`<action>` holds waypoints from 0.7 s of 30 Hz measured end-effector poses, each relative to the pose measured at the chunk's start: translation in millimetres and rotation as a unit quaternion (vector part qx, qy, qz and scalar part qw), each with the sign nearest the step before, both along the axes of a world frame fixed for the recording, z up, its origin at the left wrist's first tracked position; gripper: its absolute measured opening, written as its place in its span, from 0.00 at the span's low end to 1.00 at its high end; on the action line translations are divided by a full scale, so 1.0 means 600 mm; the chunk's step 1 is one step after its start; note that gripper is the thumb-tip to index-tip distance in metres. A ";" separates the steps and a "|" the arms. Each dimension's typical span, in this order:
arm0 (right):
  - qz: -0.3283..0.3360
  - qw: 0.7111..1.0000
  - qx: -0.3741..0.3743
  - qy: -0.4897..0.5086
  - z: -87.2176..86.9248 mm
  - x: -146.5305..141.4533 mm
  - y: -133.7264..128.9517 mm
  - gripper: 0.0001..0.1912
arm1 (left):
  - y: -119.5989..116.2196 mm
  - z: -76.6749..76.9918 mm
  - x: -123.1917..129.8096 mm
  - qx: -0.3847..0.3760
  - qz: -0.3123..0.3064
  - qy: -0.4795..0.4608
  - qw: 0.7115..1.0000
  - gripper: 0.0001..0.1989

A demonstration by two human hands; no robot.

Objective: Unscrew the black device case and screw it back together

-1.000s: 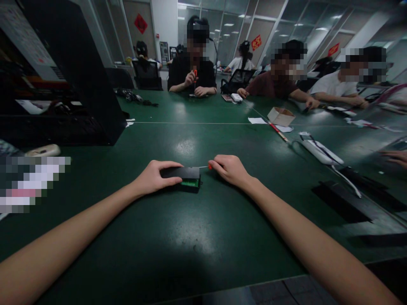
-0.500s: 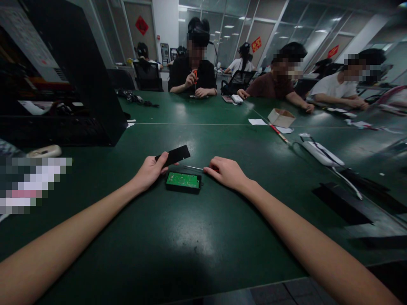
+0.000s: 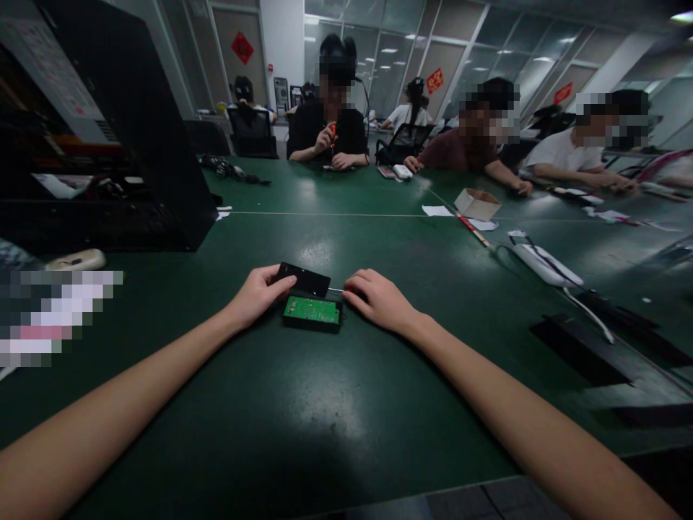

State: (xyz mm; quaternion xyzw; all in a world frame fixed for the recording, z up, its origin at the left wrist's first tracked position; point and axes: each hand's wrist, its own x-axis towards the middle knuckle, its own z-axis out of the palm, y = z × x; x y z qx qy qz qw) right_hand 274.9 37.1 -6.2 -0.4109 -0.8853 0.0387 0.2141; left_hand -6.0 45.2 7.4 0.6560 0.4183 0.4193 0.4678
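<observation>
My left hand [image 3: 263, 292] grips a flat black cover [image 3: 308, 280] by its left end, thumb on top. The cover is tilted along the far side of an open black case [image 3: 312, 327], which lies on the table. Inside the case sits a green circuit board [image 3: 312, 309]. My right hand [image 3: 376, 297], just right of the case, is closed around a screwdriver; its thin metal shaft [image 3: 336, 290] points left, and its tip is hidden behind the cover. The handle is mostly covered by my fingers.
A large black cabinet [image 3: 178, 166] stands at the left. Right of me lie a white power strip [image 3: 544, 260] and black flat pieces [image 3: 582, 350]. Farther back is a small open box [image 3: 477, 204]. Across the green table [image 3: 336, 404] several people sit, one holding an orange-handled tool [image 3: 333, 131].
My left hand has turned the cover and lowered it towards the case's far edge. More of the screwdriver shaft is now hidden behind it. The right hand has barely moved.
</observation>
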 end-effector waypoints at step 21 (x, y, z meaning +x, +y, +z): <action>0.048 0.997 0.053 0.041 0.013 -0.011 -0.018 0.22 | 0.012 -0.010 -0.003 0.008 0.020 -0.023 0.999 0.17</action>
